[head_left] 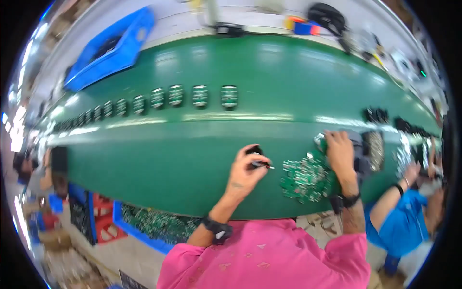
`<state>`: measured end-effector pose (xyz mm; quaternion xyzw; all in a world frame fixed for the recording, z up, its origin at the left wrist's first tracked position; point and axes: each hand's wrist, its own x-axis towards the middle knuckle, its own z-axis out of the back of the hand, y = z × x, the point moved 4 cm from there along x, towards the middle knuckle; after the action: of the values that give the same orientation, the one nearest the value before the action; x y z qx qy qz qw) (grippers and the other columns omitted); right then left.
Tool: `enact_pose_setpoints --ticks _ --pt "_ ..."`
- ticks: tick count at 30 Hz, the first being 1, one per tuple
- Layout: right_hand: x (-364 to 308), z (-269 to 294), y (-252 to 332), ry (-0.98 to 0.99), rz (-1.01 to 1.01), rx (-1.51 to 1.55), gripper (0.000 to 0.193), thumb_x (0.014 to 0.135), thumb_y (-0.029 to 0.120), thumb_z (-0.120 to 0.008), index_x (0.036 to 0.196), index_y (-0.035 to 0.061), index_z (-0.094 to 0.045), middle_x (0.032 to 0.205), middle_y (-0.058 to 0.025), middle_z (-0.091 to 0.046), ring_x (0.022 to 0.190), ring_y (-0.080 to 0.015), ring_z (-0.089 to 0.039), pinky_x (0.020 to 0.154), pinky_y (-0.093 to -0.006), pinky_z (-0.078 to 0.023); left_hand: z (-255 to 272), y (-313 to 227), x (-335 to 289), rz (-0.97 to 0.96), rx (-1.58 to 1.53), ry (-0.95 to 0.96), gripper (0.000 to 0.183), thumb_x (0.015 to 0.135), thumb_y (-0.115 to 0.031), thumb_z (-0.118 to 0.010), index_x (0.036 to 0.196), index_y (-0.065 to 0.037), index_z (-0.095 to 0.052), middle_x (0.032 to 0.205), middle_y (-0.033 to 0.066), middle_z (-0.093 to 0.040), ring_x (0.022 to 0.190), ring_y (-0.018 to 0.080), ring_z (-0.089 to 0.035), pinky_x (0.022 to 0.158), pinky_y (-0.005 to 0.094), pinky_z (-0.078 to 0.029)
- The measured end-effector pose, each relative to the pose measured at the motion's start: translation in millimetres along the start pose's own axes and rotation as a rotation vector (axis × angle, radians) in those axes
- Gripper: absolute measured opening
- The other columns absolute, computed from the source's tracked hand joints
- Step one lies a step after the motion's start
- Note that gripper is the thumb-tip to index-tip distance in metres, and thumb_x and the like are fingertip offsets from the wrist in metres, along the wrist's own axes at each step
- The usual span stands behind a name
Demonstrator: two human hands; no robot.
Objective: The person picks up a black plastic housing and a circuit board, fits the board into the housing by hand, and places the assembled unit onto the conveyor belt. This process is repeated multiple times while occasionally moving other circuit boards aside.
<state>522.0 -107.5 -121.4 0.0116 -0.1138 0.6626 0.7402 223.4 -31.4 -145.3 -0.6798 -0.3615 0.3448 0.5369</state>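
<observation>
I see the left hand (243, 172) holding a small black part (254, 150) over the table (154, 166). At right, the right hand (340, 151) is beside silver-flecked green circuit boards (305, 180), heaped; I can't tell its grip.

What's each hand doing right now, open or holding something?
Left hand: holding a small black object.
Right hand: beside the pile of green circuit boards; its grip cannot be told.

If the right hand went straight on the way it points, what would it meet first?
The way looks free at first: the right hand points across bare green table. Depth is unclear, so the hand might graze it.
</observation>
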Motion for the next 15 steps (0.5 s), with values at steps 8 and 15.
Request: enact_pose_setpoints --ticks 8,15 --pt "-31 -5 -28 -0.103 -0.050 0.136 0.027 0.091 0.005 -0.057 0.116 -0.0031 -0.062 0.105 -0.0184 -0.063 0.097 -0.0356 -0.058 0.086 -0.0440 -0.048 -1 17 -11 -0.022 0.108 0.019 0.017 0.081 -0.013 -0.076 0.098 -0.009 -0.073 0.130 0.0102 -0.045 0.117 0.0212 -0.051 0.092 0.0328 -0.048" --pt "-43 42 34 -0.113 -0.628 1.099 0.023 0.095 0.010 -0.062 0.112 -0.0033 -0.068 0.090 -0.0015 -0.066 0.076 -0.0089 -0.058 0.068 -0.0229 -0.047 -1 -5 -6 -0.127 0.338 -0.028 0.013 0.089 -0.018 -0.073 0.093 -0.007 -0.077 0.127 0.0110 -0.052 0.109 0.0180 -0.057 0.091 0.0310 -0.050"
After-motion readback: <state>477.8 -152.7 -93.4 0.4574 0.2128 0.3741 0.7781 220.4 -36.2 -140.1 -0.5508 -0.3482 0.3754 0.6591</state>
